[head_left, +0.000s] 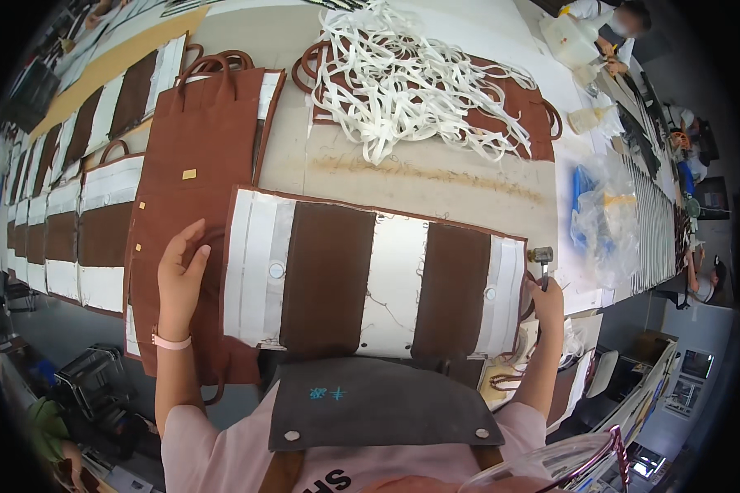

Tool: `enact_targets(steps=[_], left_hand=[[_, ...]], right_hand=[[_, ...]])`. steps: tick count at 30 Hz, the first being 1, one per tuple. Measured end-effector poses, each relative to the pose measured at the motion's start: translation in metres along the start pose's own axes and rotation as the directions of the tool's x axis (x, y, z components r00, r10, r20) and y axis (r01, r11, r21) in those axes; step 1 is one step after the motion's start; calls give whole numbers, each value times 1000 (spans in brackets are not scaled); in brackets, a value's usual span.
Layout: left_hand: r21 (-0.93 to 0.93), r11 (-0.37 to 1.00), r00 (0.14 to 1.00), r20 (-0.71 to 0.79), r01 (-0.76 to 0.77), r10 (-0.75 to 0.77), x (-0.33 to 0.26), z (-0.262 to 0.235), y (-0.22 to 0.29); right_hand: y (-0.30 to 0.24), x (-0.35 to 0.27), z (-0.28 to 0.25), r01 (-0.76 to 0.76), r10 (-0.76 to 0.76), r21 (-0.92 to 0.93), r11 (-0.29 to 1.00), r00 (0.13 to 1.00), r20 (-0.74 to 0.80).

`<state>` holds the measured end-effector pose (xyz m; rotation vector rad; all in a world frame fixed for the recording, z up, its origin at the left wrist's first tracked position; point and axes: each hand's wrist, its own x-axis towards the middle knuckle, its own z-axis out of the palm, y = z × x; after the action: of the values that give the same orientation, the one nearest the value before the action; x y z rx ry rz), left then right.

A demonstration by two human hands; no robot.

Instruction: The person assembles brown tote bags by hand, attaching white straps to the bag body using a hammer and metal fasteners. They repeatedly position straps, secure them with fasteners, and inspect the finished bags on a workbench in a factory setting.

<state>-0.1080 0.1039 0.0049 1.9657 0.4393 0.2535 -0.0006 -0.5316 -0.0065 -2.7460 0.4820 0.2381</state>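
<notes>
Gripping small hammer (540, 255) in right hand (548, 297), wrapping fingers round the handle just beside right edge of striped panel (456, 292). Holding nothing visible in left hand (181, 267): parting fingers loosely, hovering at or over brown handled piece (197, 140), off the panel's left end; not managing to tell contact there. Seeing the panel lying flat along near side of worktable (292, 140), right in front of dark apron (386, 403).

Progress: judging part-done. Already showing brown edging, plus round disc (277, 269) and second disc (490, 293), one near each end, likely snaps. Not looking finished: lying unfolded, trailing loose threads (423, 261) along stripe seams. Seeing more striped panels (103, 218) lined up at left, white straps (378, 107) heaped on another brown piece (541, 140) beyond. Not managing to tell how finished.
</notes>
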Motion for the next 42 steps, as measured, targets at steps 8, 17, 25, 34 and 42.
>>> enact_targets(steps=[8,17,25,34,42], left_hand=[[-193,959,968,186,205,-170,-7,25,35],[484,546,727,509,-684,460,-4,89,48],[385,451,586,637,-805,501,23,116,37],[366,481,594,620,-797,512,17,117,30],[449,432,619,640,-782,455,12,122,35]], right_hand=[[13,19,-53,57,-61,-44,997,993,-98],[-85,-17,-53,105,-46,466,878,990,-135],[-274,-67,1,459,-527,491,741,850,1],[-315,-59,50,737,-689,-14,676,638,345],[-327,-57,69,788,-663,-73,611,560,496]])
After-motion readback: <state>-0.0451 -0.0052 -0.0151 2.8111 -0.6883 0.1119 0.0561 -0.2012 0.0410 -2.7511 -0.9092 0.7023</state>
